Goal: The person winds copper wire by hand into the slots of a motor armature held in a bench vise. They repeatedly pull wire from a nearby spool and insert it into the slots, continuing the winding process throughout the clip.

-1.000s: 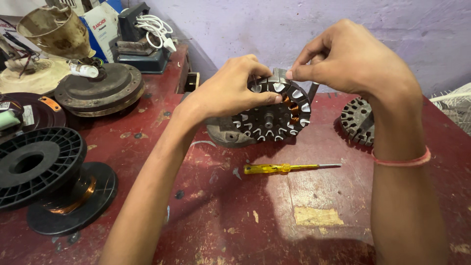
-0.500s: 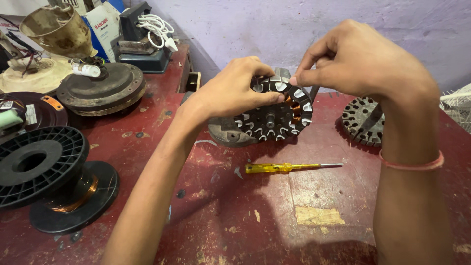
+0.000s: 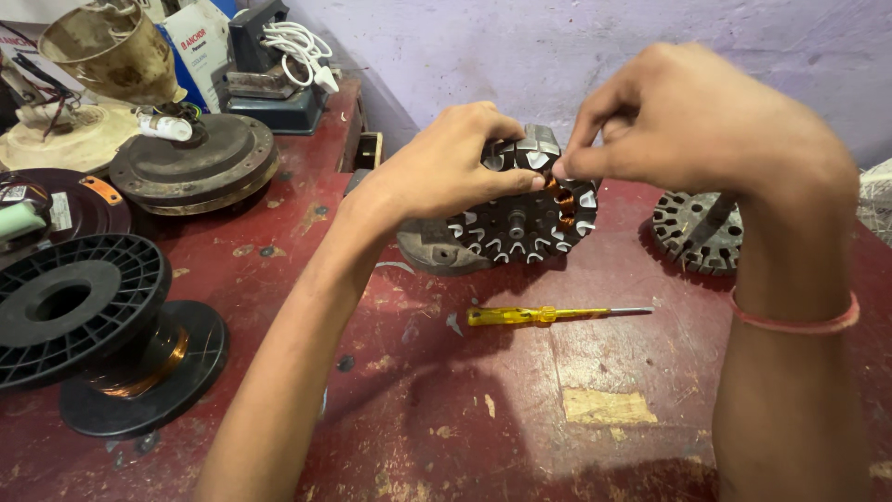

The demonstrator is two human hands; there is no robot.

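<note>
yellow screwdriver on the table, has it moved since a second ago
No. The yellow screwdriver lies flat on the red table just below the stator, as before, with the same gap to the pale patch.

Dull grey metal stator with glossy copper windings; scuffed, chipped red-painted table; translucent yellow plastic screwdriver.

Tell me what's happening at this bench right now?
A person holds a slotted motor stator upright on a worn red table. The left hand steadies its upper left edge, while the right hand pinches at the copper winding on its upper right. A yellow-handled screwdriver lies in front, a second stator sits to the right, and a spool of copper wire to the left.
</note>
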